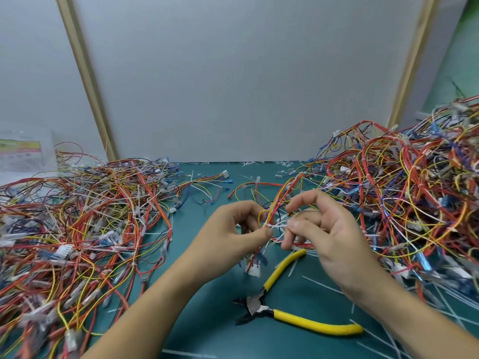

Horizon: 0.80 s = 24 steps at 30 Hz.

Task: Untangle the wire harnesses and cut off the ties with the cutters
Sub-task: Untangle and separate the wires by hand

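My left hand (233,234) pinches a small wire harness (278,200) of red, yellow and white wires at its white tie (277,225), above the middle of the green mat. A white connector (253,269) hangs from the harness below that hand. My right hand (326,229) is just right of the tie, fingers curled, fingertips among the wires and the tie's tail. The yellow-handled cutters (293,304) lie open on the mat below both hands, untouched.
A large heap of tangled harnesses (77,224) covers the left of the green mat (207,307). A taller heap (414,190) fills the right. Cut white tie pieces (321,285) are scattered on the mat. A grey partition wall (233,86) stands behind.
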{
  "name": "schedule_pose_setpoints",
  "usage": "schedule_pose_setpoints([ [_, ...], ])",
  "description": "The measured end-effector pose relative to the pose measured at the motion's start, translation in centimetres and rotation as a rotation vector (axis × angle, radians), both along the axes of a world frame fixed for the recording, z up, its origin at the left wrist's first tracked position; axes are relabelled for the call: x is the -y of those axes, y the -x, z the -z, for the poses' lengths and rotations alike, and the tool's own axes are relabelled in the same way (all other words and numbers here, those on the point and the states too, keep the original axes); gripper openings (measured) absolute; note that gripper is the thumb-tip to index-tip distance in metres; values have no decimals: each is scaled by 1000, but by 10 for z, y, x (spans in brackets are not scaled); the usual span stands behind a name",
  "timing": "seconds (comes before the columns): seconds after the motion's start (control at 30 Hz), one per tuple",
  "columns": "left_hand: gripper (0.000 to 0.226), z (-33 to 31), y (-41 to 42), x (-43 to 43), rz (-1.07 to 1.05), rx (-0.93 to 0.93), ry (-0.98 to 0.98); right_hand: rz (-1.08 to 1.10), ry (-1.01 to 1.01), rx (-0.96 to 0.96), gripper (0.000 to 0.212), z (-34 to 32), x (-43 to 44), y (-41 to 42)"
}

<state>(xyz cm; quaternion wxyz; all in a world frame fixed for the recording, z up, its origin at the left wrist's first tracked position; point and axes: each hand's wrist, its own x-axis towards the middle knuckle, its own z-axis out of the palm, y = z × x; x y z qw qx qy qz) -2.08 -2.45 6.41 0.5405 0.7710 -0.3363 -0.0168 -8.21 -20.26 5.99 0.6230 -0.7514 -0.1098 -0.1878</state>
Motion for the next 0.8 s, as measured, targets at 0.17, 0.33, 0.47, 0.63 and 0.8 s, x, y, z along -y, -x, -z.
schedule_pose_setpoints([
  [0.17, 12, 5, 0, 1, -105, 128, -64, 33, 17, 38, 13, -1, -3, 2],
  [0.33, 12, 8, -3, 3, -101, 68, -23, 69, 7, 4, 24, -1, -4, 4],
  [0.47, 15, 9, -6, 4, -21, -88, 30, 75, 7, -18, 26, -2, -6, 6],
  [0.63, 14, 2, -8, -1, 142, -299, 115, 151, 22, 2, 29, 1, -4, 5],
  [0.8, 11, 3, -10, -3, 140, -291, 133, 186, 122, -26, 26, -1, -3, 7],
])
